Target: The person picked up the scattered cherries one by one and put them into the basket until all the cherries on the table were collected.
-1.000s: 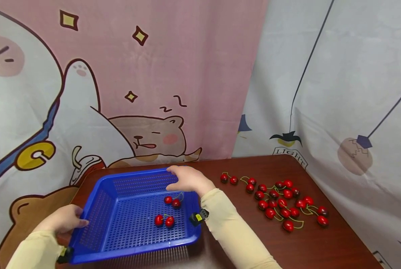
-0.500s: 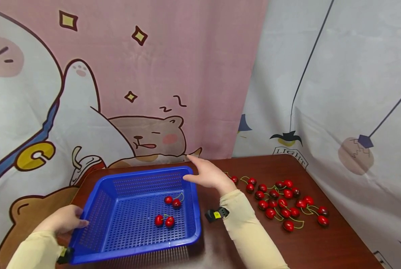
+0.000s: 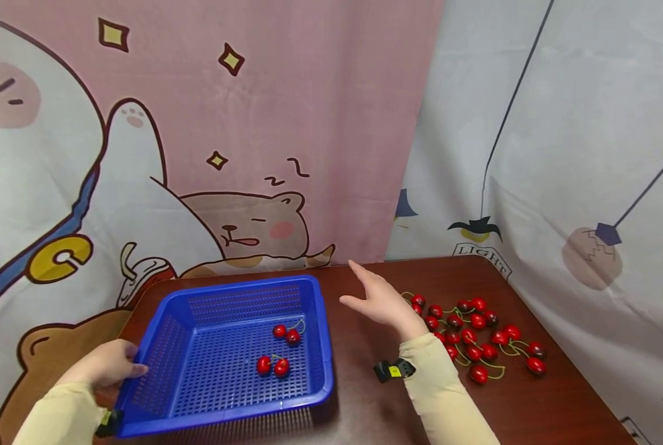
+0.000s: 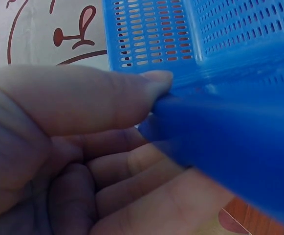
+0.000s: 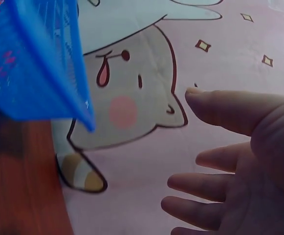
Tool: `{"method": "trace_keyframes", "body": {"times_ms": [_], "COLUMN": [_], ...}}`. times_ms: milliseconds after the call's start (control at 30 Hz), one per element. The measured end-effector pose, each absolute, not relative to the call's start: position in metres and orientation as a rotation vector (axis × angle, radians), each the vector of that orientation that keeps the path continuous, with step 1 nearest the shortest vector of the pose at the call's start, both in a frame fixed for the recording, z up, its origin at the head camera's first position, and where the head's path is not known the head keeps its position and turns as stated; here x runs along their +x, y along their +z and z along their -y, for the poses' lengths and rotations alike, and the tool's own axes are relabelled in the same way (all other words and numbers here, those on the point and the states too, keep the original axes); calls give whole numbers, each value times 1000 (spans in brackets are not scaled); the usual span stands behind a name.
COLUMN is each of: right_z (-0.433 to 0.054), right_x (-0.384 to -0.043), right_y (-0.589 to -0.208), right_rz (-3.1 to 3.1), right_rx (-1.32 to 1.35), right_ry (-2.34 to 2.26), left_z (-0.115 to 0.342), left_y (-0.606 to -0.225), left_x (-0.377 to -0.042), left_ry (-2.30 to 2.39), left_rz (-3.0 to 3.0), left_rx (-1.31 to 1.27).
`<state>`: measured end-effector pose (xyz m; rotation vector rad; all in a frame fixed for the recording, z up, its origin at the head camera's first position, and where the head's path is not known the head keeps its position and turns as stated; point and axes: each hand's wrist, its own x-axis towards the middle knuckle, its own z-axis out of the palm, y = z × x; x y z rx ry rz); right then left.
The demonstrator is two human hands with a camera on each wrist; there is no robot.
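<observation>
A blue plastic basket (image 3: pixel 242 405) with perforated walls sits on the left of the table. Inside it lie two pairs of red cherries (image 3: pixel 281 368) joined by green stems, toward its right side. My left hand (image 3: pixel 100 364) grips the basket's left rim; the left wrist view shows the thumb (image 4: pixel 132 98) on top and the fingers curled underneath. My right hand (image 3: pixel 384 303) hovers between the basket and the loose cherries (image 3: pixel 478 321), fingers straight and spread, holding nothing. In the head view that hand and sleeve cover some of those cherries.
The brown wooden table (image 3: pixel 359 395) ends at the back against a cartoon-printed curtain (image 3: pixel 354 123). Its right edge runs close by the outermost cherries (image 3: pixel 535 366). A small black device (image 3: pixel 393 371) is strapped at my right wrist.
My right hand has moved right, from over the basket's right rim to beside the cherry pile. The left hand and basket stay where they were.
</observation>
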<state>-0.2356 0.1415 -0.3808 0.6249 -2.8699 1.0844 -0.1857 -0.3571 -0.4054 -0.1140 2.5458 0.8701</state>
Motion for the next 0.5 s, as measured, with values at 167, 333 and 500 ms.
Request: {"method": "trace_keyframes", "body": {"times_ms": [167,333,500], "right_z": [-166,-193,-219], "right_x": [-231,-227,-224], "right_y": [-392,-401,-412], "right_rz": [2848,2819,2793], "right_rx": [562,522,486], "right_ry": [1039,964,882], "left_z": [357,358,358], "left_y": [-406,-405,-404], "left_x": [-186,-187,-187], "left_ry": [894,851,816], "left_rz": [-2526,-2537,-2550], "left_rx": [-150,-112,-99]}}
